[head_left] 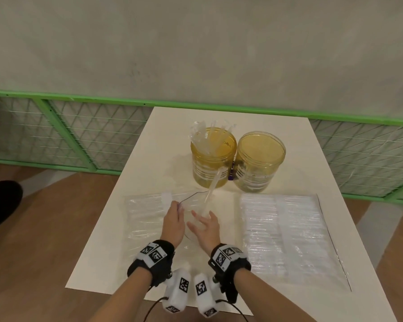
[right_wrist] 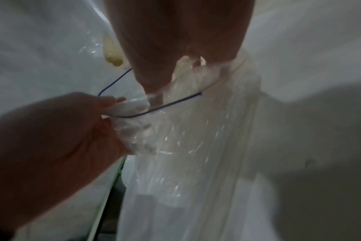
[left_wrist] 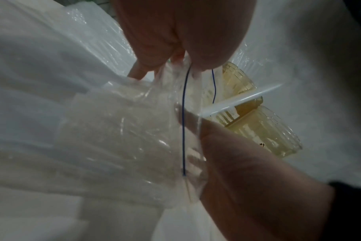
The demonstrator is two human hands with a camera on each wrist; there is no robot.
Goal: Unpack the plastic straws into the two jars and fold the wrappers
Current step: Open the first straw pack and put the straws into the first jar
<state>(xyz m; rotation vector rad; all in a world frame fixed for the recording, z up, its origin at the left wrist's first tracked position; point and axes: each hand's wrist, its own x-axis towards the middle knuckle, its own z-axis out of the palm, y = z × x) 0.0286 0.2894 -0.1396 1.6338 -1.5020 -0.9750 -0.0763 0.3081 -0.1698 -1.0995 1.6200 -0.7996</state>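
Note:
Two yellow see-through jars stand side by side on the white table [head_left: 107, 256]. The left jar [head_left: 209, 168] has several clear straws [head_left: 205, 133] in it; the right jar [head_left: 258, 168] looks empty. My left hand [head_left: 178, 206] pinches the mouth edge of a clear wrapper bag [head_left: 144, 214] and holds it open, as the left wrist view shows [left_wrist: 185, 65]. My right hand [head_left: 204, 217] reaches into that mouth, its fingertips at the near end of one straw [head_left: 213, 184] that points up toward the jars. The straw [left_wrist: 243, 99] sticks out past the bag's dark-lined rim.
A second, full pack of straws [head_left: 286, 233] lies flat on the right half of the table. A green mesh fence [head_left: 79, 135] runs behind the table against a grey wall. Wooden floor surrounds it, with a dark shape [head_left: 0, 203] at the far left.

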